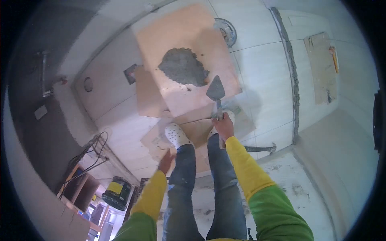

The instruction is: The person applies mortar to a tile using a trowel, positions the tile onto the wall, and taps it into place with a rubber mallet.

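Just beside the mortar pile (183,67), the right grip (223,126) is clamped on a trowel (216,91); the left grip (166,162) hangs loose, empty.

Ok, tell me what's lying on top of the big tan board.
A heap of grey mortar sits on the board, near its middle. The trowel in the right hand overlaps its lower edge; contact cannot be told. The surface under the heap is hidden.

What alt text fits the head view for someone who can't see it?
The right hand holds a pointed trowel near a grey mortar pile on a tan tile on the floor. The left hand hangs empty beside the jeans.
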`<state>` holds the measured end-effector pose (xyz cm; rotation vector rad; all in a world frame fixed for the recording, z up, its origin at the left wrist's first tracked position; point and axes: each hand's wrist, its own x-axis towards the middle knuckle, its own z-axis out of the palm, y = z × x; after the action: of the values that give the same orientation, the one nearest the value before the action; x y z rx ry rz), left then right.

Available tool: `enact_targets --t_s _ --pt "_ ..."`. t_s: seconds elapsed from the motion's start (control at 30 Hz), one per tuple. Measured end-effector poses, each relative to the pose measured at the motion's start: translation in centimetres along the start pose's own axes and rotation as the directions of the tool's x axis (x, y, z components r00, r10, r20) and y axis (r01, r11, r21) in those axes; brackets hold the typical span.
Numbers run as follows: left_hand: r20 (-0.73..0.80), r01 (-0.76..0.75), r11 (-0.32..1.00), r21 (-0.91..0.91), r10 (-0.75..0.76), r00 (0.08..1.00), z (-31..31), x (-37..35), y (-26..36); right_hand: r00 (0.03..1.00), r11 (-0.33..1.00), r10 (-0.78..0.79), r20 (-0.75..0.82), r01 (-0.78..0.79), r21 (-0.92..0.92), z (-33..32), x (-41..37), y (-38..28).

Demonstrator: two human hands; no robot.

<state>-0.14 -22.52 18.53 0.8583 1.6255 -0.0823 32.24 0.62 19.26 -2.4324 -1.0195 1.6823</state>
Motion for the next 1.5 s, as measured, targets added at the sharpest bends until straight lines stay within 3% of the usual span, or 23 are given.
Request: enact_targets --t_s 0.03,0.07,0.1,0.13,0.2,0.27,0.33,0.5,0.63,0.67,0.7,0.73,0.77,0.8,0.83,0.87,0.93,1.07,1.2,1.27,1.33,1.47,1.5 --pt "0.008 -0.143 0.989 -0.040 0.144 0.990 1.0 -3.9 -3.7 0.984 0.985 -0.172 -0.053 0.169 -0.044 1.7 0.8 0.6" --pt "0.203 0.418 0.775 -0.473 -0.366 0.908 -2.8 -9.8 8.8 0.984 0.985 -0.173 -0.034 0.172 -0.031 2.1 0.6 -0.7" --pt "0.195 0.418 0.778 -0.468 -0.370 0.908 -1.5 -12.2 4.6 0.987 0.968 -0.107 0.115 0.077 0.240 1.8 0.2 -3.0" --pt "0.202 0.436 0.785 -0.440 -0.386 0.900 -1.5 -15.8 3.6 0.958 0.880 -0.075 0.276 -0.066 0.469 1.3 -0.4 -5.3" --pt "0.212 0.468 0.787 -0.403 -0.417 0.884 -2.3 -21.9 2.8 0.956 0.887 -0.063 0.286 -0.077 0.456 -0.4 -3.3 -9.9" --pt "0.280 0.509 0.854 -0.107 -0.465 0.840 -2.9 -26.0 3.2 0.956 0.898 -0.058 0.286 -0.075 0.433 0.4 -2.8 -11.3" --pt "0.365 0.499 0.862 -0.086 -0.439 0.821 -3.7 -27.3 6.4 0.967 0.938 -0.175 0.187 0.105 0.332 2.5 0.4 -11.0" --pt "0.333 0.489 0.844 0.218 -0.536 0.776 -2.6 -27.2 13.0 0.938 0.941 -0.051 0.343 -0.070 0.331 0.9 5.2 -14.5" --pt "0.302 0.459 0.847 0.269 -0.527 0.794 -2.7 -27.7 11.1 0.957 0.945 -0.254 0.138 0.215 0.245 -2.6 5.7 -5.6" --pt "0.299 0.457 0.846 0.276 -0.527 0.795 -3.1 -27.9 11.7 0.860 0.818 -0.500 0.099 0.507 -0.271 -3.6 6.0 -0.4" --pt "0.294 0.440 0.859 0.263 -0.505 0.811 -3.8 -27.9 12.6 0.693 0.398 -0.696 0.191 0.593 -0.700 -5.3 5.4 3.3" --pt "0.286 0.425 0.870 0.249 -0.485 0.826 -4.8 -28.2 13.4 0.828 0.513 -0.494 0.263 0.523 -0.681 -7.6 1.0 4.9" --pt "0.268 0.420 0.870 0.256 -0.482 0.834 -5.4 -28.4 13.4 0.950 0.842 -0.313 0.014 0.284 -0.459 -6.0 2.9 14.7" --pt "0.205 0.381 0.892 0.244 -0.431 0.878 -5.9 -28.3 13.2 0.990 0.973 -0.129 0.050 0.136 -0.187 -11.2 -8.1 9.2" --pt "0.145 0.338 0.912 0.234 -0.376 0.915 -6.6 -28.5 13.8 0.999 0.982 0.032 -0.022 -0.035 -0.185 -12.1 -10.5 13.3" --pt "0.134 0.325 0.914 0.244 -0.364 0.922 -8.1 -28.7 15.6 0.980 0.913 -0.037 0.194 0.113 -0.392 -10.3 -7.0 27.6" --pt "0.044 0.287 0.930 0.230 -0.304 0.952 -12.3 -29.3 19.9 0.985 0.921 0.169 -0.016 -0.164 -0.354 -15.7 -21.3 22.0" --pt "0.074 0.066 0.957 0.281 -0.090 0.993 -18.3 -30.2 24.6 0.933 0.918 0.323 0.161 -0.267 -0.294 -18.1 -33.3 22.9" --pt "0.255 -0.226 0.845 0.485 0.111 0.960 -21.8 -30.3 24.2 0.808 0.854 0.386 0.445 -0.496 0.159 -10.8 -46.3 13.9" --pt "0.322 -0.313 0.777 0.547 0.150 0.935 -23.2 -30.9 25.0 0.713 0.458 0.467 0.523 -0.701 0.547 -2.5 -49.2 11.2" --pt "0.360 -0.363 0.716 0.597 0.165 0.918 -24.6 -32.3 26.9 0.935 0.704 0.315 0.163 -0.345 0.620 7.0 -51.2 10.8" --pt "0.453 -0.404 0.695 0.595 0.125 0.883 -26.4 -33.8 27.9 0.926 0.622 0.377 0.014 -0.264 0.737 6.7 -56.5 1.7" --pt "0.469 -0.413 0.685 0.600 0.117 0.875 -26.8 -33.8 27.3 0.889 0.409 0.424 0.172 -0.357 0.840 6.8 -57.2 1.0"
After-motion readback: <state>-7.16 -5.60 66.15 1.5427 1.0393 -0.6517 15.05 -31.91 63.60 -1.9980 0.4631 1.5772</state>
